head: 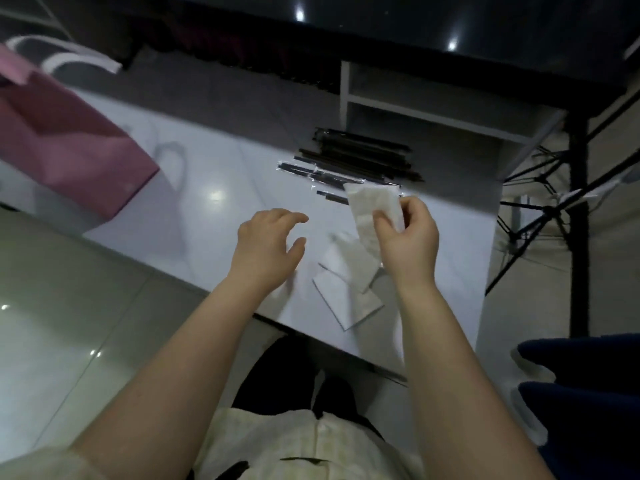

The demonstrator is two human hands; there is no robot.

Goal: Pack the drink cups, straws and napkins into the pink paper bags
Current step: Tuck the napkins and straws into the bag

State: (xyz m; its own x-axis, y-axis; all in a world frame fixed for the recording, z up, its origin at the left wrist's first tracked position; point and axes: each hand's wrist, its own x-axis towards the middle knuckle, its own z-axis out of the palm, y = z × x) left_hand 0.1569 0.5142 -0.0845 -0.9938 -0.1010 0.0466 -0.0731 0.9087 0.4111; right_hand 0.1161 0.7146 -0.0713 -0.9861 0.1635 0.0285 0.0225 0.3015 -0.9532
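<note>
Pinching a napkin (372,202) in fingers of the right hand (408,237), left hand (266,247) slack and empty, pink bag (69,140) well apart at ten o'clock.

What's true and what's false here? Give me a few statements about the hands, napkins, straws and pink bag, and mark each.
1. The right hand pinches a napkin. True.
2. The left hand holds a straw. False: it holds nothing, fingers relaxed.
3. The straws lie on the table. True.
4. The pink bag is right of the straws. False: it is to their left.
</note>
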